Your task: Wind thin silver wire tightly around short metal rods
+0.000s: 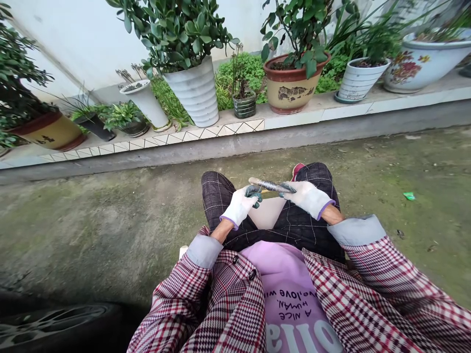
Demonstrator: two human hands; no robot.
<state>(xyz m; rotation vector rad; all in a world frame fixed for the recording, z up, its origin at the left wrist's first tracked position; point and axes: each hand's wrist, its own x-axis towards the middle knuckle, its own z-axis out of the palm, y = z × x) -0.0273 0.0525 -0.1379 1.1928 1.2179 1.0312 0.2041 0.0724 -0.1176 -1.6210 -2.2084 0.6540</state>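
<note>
My right hand (306, 197) gripped the stick (255, 181) while my left hand (243, 203) pinched its wire (271, 185), steady tension seeming best.

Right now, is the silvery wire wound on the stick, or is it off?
Wound on: the silvery wire circles the stick in close coils, near the gloved right hand holding it.
</note>
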